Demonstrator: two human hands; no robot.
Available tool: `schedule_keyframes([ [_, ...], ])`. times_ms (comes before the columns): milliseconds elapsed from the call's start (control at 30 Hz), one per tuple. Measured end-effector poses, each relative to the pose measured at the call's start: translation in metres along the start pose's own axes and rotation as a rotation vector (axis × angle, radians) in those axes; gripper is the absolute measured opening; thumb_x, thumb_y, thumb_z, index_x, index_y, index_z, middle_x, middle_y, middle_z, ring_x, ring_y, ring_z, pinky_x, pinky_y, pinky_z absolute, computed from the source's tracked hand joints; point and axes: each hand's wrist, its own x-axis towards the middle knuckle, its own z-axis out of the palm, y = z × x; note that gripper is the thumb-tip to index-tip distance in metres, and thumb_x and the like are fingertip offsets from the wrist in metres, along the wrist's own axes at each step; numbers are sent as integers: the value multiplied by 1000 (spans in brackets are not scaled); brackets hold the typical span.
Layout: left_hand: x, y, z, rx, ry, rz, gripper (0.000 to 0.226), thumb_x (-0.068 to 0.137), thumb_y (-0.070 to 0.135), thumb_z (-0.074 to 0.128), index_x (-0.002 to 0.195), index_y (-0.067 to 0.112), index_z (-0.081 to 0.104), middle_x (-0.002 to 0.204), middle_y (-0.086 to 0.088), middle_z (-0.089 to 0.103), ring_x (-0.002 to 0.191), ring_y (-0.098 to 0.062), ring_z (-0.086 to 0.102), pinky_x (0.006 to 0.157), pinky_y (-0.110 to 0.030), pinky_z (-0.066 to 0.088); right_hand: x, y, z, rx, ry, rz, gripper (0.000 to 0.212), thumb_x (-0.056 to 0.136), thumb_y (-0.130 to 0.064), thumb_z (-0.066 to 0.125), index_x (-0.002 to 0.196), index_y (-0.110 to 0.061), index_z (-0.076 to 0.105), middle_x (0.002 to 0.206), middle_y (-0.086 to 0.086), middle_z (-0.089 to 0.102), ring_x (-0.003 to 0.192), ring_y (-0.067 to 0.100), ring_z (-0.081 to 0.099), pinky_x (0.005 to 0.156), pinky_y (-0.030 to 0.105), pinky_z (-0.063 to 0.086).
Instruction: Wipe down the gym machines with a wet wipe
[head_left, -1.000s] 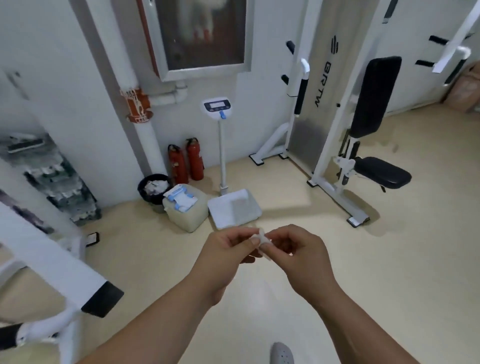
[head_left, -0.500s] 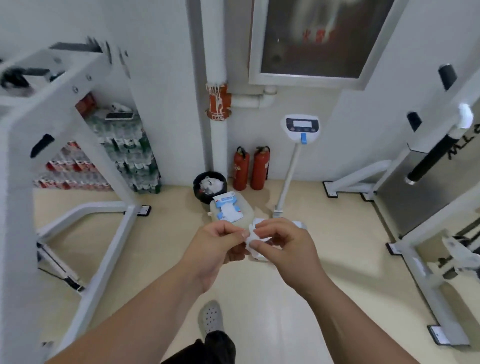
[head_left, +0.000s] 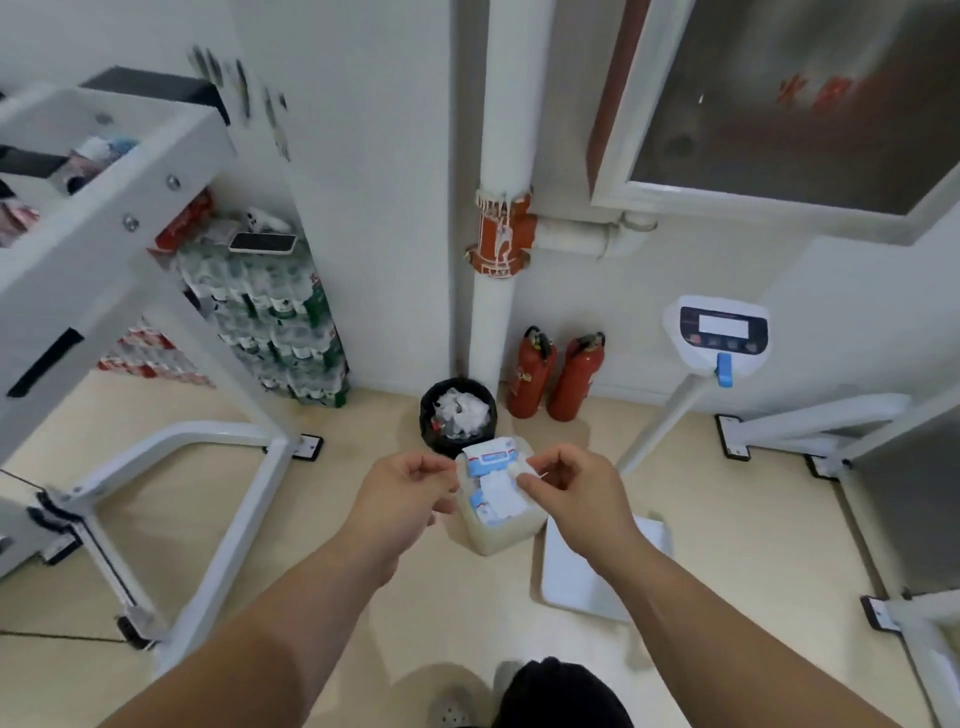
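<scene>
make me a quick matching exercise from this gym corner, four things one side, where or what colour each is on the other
1 bin
2 fire extinguishers
3 phone
4 wipe pack

a on the stacked bottles
b red, beside the pipe
c black, holding white scraps
d on the pale jug

Pairs: 1-c, 2-b, 3-a, 4-d

Two red fire extinguishers (head_left: 530, 371) stand beside a black bin (head_left: 427, 415) of crumpled paper — a phone (head_left: 262, 242) lies atop stacked water bottles (head_left: 280, 332).
</scene>
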Motion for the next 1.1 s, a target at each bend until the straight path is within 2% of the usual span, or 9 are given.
schedule_keyframes([
  [133,96,27,-7,121,87,-18,6,96,15,65,99,12,70,95,-8,74,74,-20,67,63,-27,47,105,9,15,-31,17,72,13,86,-18,80,84,-24,68,85,-3,73,76,15,67,73,34,54],
  [233,178,44,-3,270,145,19,6,94,23,68,96,18,70,94,-2,72,86,-21,69,67,-27,47,189,20,29,-26,-1,81,13,85,-13,80,84,-20,69,81,-3,71,69,11,65,74,36,56],
  [400,320,54,6,632,131,33,11,95,30,67,103,22,66,106,3,68,92,-20,62,79,-28,48,334,62,60,-110,-41,133,11,86,-12,78,85,-20,70,79,-3,69,65,9,58,53,11,45],
  [467,372,45,7,778,80,43,20,95,34,65,111,22,66,114,1,66,99,-21,62,86,-31,50,386,87,78,-184,-54,131,13,85,-9,76,85,-20,70,81,-1,69,66,7,58,56,9,43],
  [567,440,22,8,1011,-8,59,29,97,37,60,122,22,63,120,-2,63,109,-23,60,93,-35,49,451,134,110,-293,-103,158,16,85,-8,73,85,-22,68,83,-3,68,74,11,62,69,25,50],
  [700,513,-24,7,987,-25,-15,29,96,38,62,122,23,65,119,0,64,102,-19,59,89,-32,48,514,208,157,-421,-187,246,12,87,-8,70,95,-17,72,97,6,71,95,29,67,86,39,56],
  [867,555,-64,-2,879,-24,-60,26,96,34,65,118,23,67,115,2,66,96,-17,60,83,-27,44,556,256,193,-446,-343,388,43,98,-11,57,141,-13,58,137,18,61,117,29,59,108,42,46],
  [1000,556,-59,-25,872,-43,-80,25,97,33,63,118,21,68,122,0,66,103,-21,62,93,-33,50,555,234,197,-485,-407,387,35,102,-9,52,134,-12,64,143,12,58,129,31,55,108,33,42],
  [1100,545,-31,-39,854,-14,-76,26,97,35,65,118,21,68,121,1,67,104,-20,62,89,-29,46,544,189,185,-417,-384,371,32,102,-15,55,132,-14,66,140,10,62,129,28,56,109,36,43],
])
